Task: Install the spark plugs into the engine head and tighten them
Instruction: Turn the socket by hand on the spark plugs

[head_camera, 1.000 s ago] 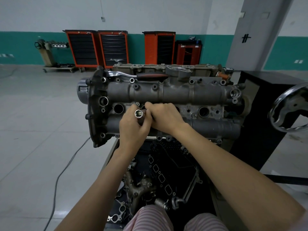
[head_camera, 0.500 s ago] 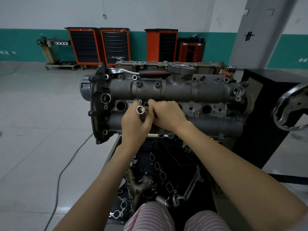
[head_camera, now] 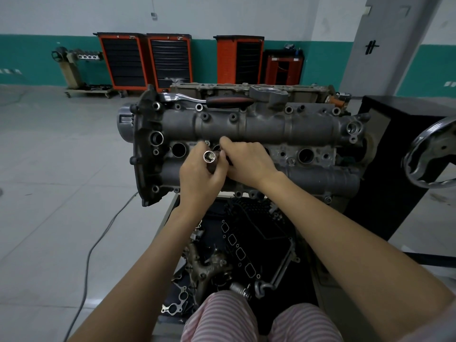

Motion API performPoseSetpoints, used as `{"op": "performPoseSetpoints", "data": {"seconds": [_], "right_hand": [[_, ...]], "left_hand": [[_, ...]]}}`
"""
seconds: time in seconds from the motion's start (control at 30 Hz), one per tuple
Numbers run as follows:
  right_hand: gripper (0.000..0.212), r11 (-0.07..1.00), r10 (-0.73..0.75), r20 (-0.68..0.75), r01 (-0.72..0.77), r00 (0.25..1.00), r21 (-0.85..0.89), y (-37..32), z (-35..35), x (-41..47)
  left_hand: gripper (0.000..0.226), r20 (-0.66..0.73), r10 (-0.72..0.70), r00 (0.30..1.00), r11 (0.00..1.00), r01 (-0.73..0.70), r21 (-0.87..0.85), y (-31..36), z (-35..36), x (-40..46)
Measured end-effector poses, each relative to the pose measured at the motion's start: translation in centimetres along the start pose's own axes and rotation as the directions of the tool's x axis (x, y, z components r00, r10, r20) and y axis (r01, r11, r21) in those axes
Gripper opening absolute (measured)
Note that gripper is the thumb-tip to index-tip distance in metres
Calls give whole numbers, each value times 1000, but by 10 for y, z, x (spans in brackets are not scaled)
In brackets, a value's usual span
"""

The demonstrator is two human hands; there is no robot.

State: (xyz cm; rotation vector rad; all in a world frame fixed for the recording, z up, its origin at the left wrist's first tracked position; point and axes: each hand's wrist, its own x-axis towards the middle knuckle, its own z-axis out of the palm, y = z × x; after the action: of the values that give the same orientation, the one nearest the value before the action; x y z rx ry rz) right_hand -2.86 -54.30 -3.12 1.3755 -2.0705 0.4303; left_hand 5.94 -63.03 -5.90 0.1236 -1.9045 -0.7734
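The grey engine head [head_camera: 259, 124] stands on its stand in front of me, with round plug wells along its middle row. One well [head_camera: 178, 149] at the left and another well [head_camera: 306, 155] at the right are in plain sight. My left hand [head_camera: 199, 176] grips a chrome spark plug socket [head_camera: 209, 157], its open end facing me. My right hand [head_camera: 249, 161] lies over the second well with its fingers curled beside the socket; what it holds is hidden. A ratchet [head_camera: 209, 99] with a red and black handle lies on top of the head.
A black tray [head_camera: 246, 245] below the head holds gaskets, a manifold and small parts. A chrome handwheel [head_camera: 429, 156] juts out at the right beside a black pedestal [head_camera: 399, 149]. Orange tool cabinets [head_camera: 145, 60] line the far wall. A cable [head_camera: 98, 243] runs over the floor at left.
Both hands stay together at the second well. The socket in my left hand has tipped slightly; the view has shifted a little.
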Motion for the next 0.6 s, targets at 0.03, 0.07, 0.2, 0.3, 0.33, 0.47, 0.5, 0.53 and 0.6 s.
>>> {"op": "performPoseSetpoints", "data": {"seconds": [0.03, 0.07, 0.2, 0.3, 0.33, 0.47, 0.5, 0.53, 0.6], "right_hand": [[15, 1000, -6, -8, 6, 1000, 6, 0, -1, 0], [13, 1000, -1, -14, 1, 1000, 8, 1, -3, 0], [8, 999, -1, -109, 5, 994, 38, -2, -6, -3], [8, 1000, 3, -96, 0, 995, 28, -2, -6, -2], [12, 1000, 25, -42, -24, 999, 19, -2, -6, -1], [17, 1000, 22, 23, -22, 1000, 8, 0, -2, 1], [15, 1000, 7, 7, -7, 1000, 14, 0, -2, 0], [14, 1000, -11, -18, 12, 1000, 22, -1, -3, -1], [17, 999, -15, -70, 18, 997, 44, -1, -4, -2]], "left_hand": [[33, -1, 1, 1000, 1000, -1, 5, 0, 0, 0], [37, -3, 4, 1000, 1000, -4, 17, 0, 1, 1], [47, -30, -8, 1000, 998, 9, 57, 1, 2, 4], [38, -31, 21, 999, 998, -19, 62, 2, 1, 2], [33, -20, 27, 999, 998, -26, 56, 2, 0, 1], [27, -12, 13, 1000, 1000, -13, 12, 2, -1, -1], [29, -17, 5, 1000, 1000, -4, 10, 2, 0, 0], [32, -24, -5, 1000, 1000, 5, 7, 2, 0, 0], [39, -41, -8, 999, 1000, 8, 8, 2, 1, 2]]}}
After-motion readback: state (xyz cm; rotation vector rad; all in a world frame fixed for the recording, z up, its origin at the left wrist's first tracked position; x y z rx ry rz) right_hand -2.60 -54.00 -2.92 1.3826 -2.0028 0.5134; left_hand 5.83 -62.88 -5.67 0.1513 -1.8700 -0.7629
